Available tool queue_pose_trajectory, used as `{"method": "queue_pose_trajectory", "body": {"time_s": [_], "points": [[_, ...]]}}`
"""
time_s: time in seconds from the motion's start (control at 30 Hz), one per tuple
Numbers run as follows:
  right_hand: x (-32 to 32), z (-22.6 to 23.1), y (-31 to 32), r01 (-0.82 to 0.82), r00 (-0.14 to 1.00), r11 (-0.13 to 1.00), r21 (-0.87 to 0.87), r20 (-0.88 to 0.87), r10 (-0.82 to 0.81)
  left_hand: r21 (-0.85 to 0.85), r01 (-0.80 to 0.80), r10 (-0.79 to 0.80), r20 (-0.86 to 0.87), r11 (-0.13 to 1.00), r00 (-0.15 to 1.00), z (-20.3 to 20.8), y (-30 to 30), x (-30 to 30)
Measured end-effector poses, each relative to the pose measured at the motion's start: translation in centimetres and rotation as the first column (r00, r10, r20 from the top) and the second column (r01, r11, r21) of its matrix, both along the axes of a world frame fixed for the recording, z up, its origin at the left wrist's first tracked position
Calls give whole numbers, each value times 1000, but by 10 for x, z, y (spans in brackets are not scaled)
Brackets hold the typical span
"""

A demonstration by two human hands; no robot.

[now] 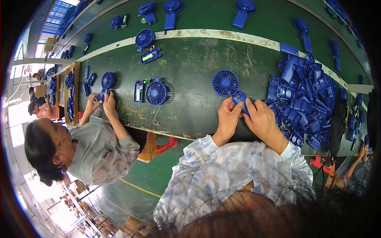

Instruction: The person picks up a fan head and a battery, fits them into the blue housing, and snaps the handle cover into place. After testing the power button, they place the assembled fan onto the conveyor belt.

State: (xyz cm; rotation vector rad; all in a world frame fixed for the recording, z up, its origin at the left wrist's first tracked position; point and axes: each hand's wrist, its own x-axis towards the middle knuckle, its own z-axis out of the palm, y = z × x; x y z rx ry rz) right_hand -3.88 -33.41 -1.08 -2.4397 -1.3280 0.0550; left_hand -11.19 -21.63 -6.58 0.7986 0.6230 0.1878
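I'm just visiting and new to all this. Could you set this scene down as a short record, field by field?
Place: a scuffed dark green workbench, edged by a pale strip
Left hand: fingers on the handle of a blue handheld fan
Right hand: fingers on the same handle
Right of the hands: a heap of blue plastic parts
Left of the hands: an opened blue fan, a yellow-green cylinder showing
Co-worker at left: gray top, both hands at another blue fan
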Motion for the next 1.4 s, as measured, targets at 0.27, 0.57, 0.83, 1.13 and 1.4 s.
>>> {"method": "queue_pose_trajectory", "body": {"time_s": [0.27,0.57,0.83,1.13,1.4], "points": [[3,8,2,-17,1000,1000,1,17,17,-3,-20,20,24,1000,1000,-2,1,0],[63,17,1,-199,811,979,-39,-568,142,105,219,-239,237,970,942,-18,12,-25],[57,11,-5,-222,734,967,128,-631,252,49,314,-311,355,948,882,-15,17,-25],[71,-5,-19,-43,712,976,213,-679,180,262,355,-413,217,897,885,16,6,-3],[68,-5,-17,24,645,956,292,-735,209,495,294,-399,121,818,909,28,3,-3]]}}
